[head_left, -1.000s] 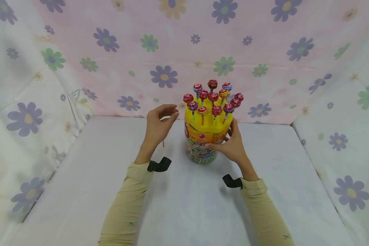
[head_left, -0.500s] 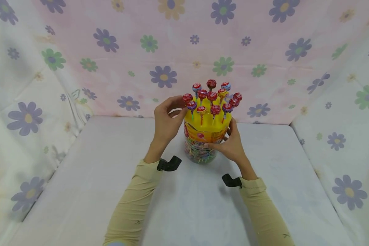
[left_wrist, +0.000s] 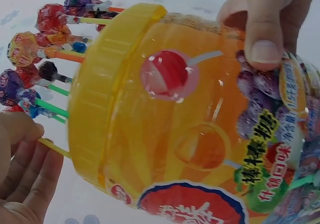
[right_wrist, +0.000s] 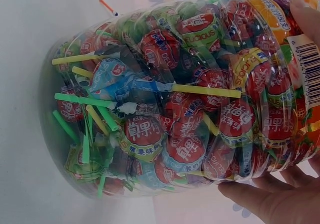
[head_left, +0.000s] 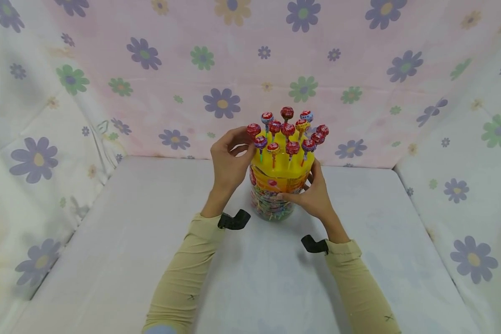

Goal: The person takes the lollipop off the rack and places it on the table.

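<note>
A clear jar [head_left: 271, 199] with a yellow lid [left_wrist: 95, 103] stands upright on the table, full of wrapped lollipops [right_wrist: 185, 114]. Several more lollipops stick up from the lid, among them a red one [head_left: 253, 130] at its left edge. My left hand [head_left: 230, 160] is at that one, with thumb and fingers pinching its yellow stick [left_wrist: 55, 148] close above the lid. My right hand [head_left: 313, 197] grips the jar's right side, thumb across the front and fingers behind. The left wrist view shows the jar's orange label [left_wrist: 200, 108] sideways.
An orange stick [right_wrist: 107, 6] lies on the white tabletop [head_left: 150, 199] beyond the jar in the right wrist view. Flowered cloth [head_left: 167, 69] hangs behind the table and along both sides.
My left hand has moved right, from beside the jar to the leftmost lollipop, and taken its stick. The right hand keeps its grip on the jar.
</note>
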Motion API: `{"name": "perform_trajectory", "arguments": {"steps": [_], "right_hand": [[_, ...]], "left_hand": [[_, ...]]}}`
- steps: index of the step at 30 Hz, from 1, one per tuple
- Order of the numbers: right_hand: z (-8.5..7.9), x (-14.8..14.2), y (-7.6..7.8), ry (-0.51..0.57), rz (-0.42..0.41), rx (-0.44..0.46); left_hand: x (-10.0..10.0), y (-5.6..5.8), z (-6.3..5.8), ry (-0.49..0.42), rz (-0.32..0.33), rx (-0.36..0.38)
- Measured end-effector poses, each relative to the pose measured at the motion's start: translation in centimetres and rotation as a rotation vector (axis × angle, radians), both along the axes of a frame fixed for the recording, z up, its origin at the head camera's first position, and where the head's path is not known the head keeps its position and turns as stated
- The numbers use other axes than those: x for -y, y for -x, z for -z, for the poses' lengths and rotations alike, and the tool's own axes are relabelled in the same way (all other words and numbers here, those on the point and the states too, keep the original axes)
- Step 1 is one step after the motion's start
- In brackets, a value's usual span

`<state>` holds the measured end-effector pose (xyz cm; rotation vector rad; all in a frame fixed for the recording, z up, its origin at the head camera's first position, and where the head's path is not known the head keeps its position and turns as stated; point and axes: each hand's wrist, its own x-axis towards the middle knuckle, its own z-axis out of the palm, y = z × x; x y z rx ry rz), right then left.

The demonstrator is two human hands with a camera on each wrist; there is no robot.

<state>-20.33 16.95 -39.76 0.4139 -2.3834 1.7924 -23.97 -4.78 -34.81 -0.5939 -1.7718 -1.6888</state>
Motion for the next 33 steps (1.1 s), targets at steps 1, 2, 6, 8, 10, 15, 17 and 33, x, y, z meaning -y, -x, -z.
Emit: {"name": "perform_trajectory", "arguments": {"steps": [1, 2, 6, 8, 10, 15, 17, 33], "right_hand": [[0.0, 0.0, 0.0, 0.000, 0.001, 0.003], [0.0, 0.0, 0.0, 0.000, 0.003, 0.005], [0.0, 0.1, 0.0, -0.004, 0.002, 0.002], [0.0, 0.1, 0.0, -0.004, 0.000, -0.002], [0.0, 0.0, 0.0, -0.002, -0.003, -0.005], [0.0, 0.0, 0.0, -0.002, -0.002, -0.001], [0.0, 0.0, 0.0, -0.006, 0.001, 0.003], [0.7, -0.2, 0.3, -0.019, -0.001, -0.015]], "left_hand": [[0.0, 0.1, -0.1, -0.007, -0.005, -0.007], [0.1, 0.1, -0.2, -0.011, -0.011, -0.015], [0.5, 0.1, -0.6, -0.017, -0.022, -0.037], [0.8, 0.0, -0.6, -0.021, -0.025, -0.036], [1.3, -0.1, -0.5, -0.027, -0.026, -0.024], [2.5, -0.2, 0.4, -0.023, -0.037, 0.021], [3.1, -0.2, 0.9, -0.015, -0.047, 0.038], [7.6, -0.7, 5.2, -0.008, -0.154, 0.330]]}}
